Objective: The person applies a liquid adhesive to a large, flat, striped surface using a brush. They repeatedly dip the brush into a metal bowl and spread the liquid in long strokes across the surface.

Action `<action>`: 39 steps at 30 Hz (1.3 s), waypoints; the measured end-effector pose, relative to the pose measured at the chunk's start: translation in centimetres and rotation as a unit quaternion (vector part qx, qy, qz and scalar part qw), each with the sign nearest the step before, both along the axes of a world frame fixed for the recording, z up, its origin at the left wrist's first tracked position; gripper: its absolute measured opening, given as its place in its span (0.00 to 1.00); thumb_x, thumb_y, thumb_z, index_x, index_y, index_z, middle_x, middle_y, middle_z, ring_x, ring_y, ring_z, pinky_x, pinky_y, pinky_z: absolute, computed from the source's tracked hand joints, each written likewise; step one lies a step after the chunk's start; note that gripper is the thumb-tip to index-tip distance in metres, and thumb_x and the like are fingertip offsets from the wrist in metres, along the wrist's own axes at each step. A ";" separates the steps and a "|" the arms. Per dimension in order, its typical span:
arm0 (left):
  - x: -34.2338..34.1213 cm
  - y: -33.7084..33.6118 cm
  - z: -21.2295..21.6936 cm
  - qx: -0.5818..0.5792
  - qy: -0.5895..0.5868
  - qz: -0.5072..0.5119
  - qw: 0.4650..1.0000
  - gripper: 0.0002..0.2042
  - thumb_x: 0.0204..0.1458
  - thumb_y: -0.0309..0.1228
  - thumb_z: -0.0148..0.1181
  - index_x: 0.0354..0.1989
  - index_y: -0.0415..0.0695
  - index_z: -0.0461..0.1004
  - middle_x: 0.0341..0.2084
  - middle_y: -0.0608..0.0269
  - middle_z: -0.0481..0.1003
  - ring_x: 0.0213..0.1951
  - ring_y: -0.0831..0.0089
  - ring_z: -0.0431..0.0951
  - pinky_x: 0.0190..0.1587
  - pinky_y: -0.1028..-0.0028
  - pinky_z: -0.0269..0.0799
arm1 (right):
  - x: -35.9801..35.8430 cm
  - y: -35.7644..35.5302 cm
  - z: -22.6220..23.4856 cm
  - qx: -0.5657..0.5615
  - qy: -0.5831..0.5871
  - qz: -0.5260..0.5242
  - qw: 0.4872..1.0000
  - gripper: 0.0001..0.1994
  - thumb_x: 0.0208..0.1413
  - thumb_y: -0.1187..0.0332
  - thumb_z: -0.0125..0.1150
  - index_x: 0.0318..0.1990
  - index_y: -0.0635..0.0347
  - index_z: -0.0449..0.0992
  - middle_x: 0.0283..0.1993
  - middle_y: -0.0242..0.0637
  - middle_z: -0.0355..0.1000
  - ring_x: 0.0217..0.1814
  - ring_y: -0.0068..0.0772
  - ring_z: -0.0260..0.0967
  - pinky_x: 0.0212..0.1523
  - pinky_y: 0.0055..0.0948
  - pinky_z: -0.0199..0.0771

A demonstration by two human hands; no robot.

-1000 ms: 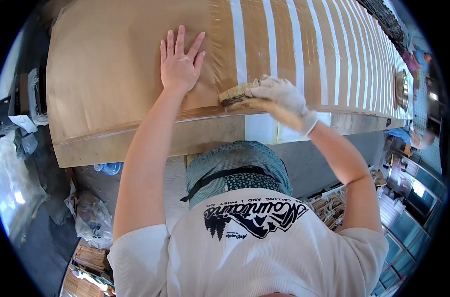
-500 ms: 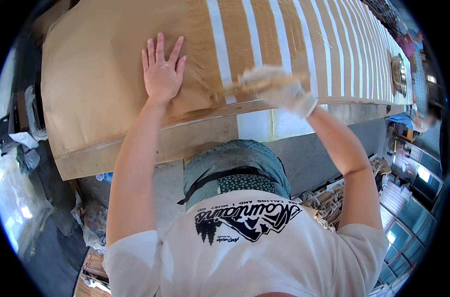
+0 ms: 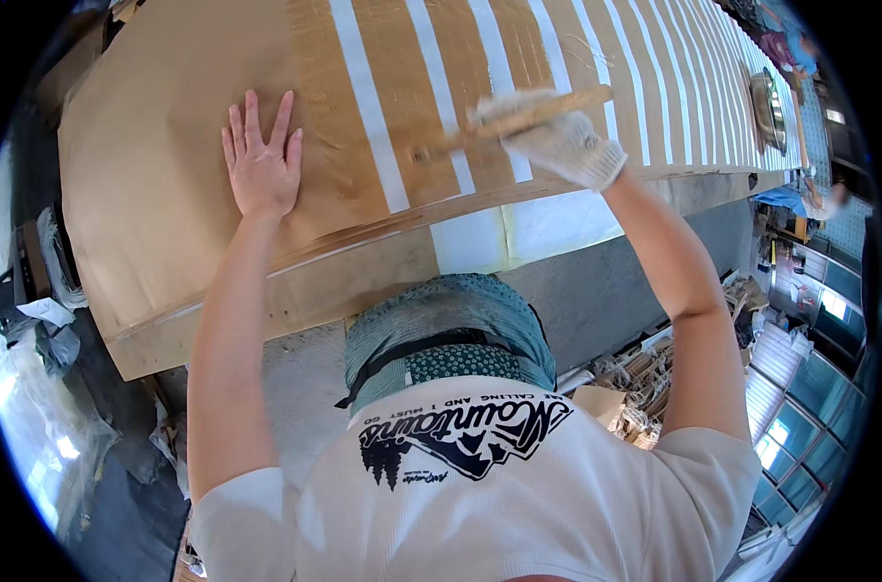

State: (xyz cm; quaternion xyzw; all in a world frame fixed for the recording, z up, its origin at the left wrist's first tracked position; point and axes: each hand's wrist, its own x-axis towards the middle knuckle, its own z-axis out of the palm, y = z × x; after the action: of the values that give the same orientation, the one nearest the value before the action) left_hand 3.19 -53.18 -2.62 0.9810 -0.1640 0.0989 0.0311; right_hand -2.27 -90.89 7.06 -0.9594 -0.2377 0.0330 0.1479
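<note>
A long board (image 3: 295, 291) is covered with brown paper (image 3: 160, 145) and several white strips (image 3: 368, 107) running across it. My bare left hand (image 3: 261, 165) lies flat on the brown paper with its fingers spread, just left of the first white strip. My right hand (image 3: 567, 145) wears a white knit glove and grips a flat wooden-handled brush (image 3: 509, 121). The brush rests across the striped paper, with its far end pointing left toward a strip.
A metal bowl (image 3: 766, 97) sits on the board far to the right. White sheets (image 3: 547, 223) hang over the board's near edge. Bundles of sticks and boxes (image 3: 644, 378) lie on the floor at right, and bags and clutter (image 3: 43, 291) at left.
The gloved right hand has carried the brush up and to the right across the striped paper. The left hand has stayed pressed flat on the brown paper.
</note>
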 end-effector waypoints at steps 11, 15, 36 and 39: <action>-0.1 0.3 -0.5 0.017 -0.008 0.002 1.000 0.25 0.69 0.50 0.36 0.75 0.75 0.50 0.77 0.66 0.42 0.76 0.57 0.43 0.77 0.58 0.38 | -5.2 -2.6 3.1 -0.038 0.159 -0.057 0.985 0.09 0.60 0.61 0.61 0.46 0.40 0.83 0.46 0.29 0.80 0.57 0.29 0.74 0.56 0.33 0.75; 0.3 -0.1 -0.4 0.038 0.000 0.008 0.999 0.25 0.69 0.50 0.37 0.75 0.75 0.50 0.77 0.68 0.41 0.76 0.59 0.43 0.77 0.59 0.38 | 0.1 -6.1 2.4 0.095 0.067 -0.068 0.991 0.09 0.60 0.69 0.59 0.44 0.45 0.83 0.41 0.31 0.81 0.39 0.33 0.79 0.42 0.31 0.82; 0.4 0.3 -0.8 0.055 -0.018 0.001 0.998 0.26 0.69 0.51 0.36 0.75 0.75 0.48 0.77 0.66 0.42 0.76 0.58 0.43 0.76 0.59 0.39 | -4.5 -8.9 1.0 -0.020 -0.107 -0.044 0.993 0.08 0.58 0.70 0.64 0.44 0.51 0.84 0.45 0.36 0.80 0.43 0.24 0.76 0.46 0.26 0.80; 0.3 0.4 -0.8 0.025 -0.018 -0.005 1.000 0.26 0.68 0.51 0.37 0.75 0.75 0.48 0.77 0.64 0.42 0.76 0.57 0.43 0.76 0.57 0.38 | -8.3 -9.5 1.3 0.045 -0.027 -0.098 0.994 0.09 0.58 0.71 0.65 0.46 0.55 0.83 0.39 0.36 0.78 0.38 0.27 0.75 0.43 0.24 0.77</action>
State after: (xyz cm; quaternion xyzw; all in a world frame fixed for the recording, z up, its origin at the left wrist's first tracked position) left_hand 3.47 -52.82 -3.38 0.9788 -0.1715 0.1123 0.0039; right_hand -10.55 -100.44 8.41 -0.9710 -0.1477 -0.0185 0.1872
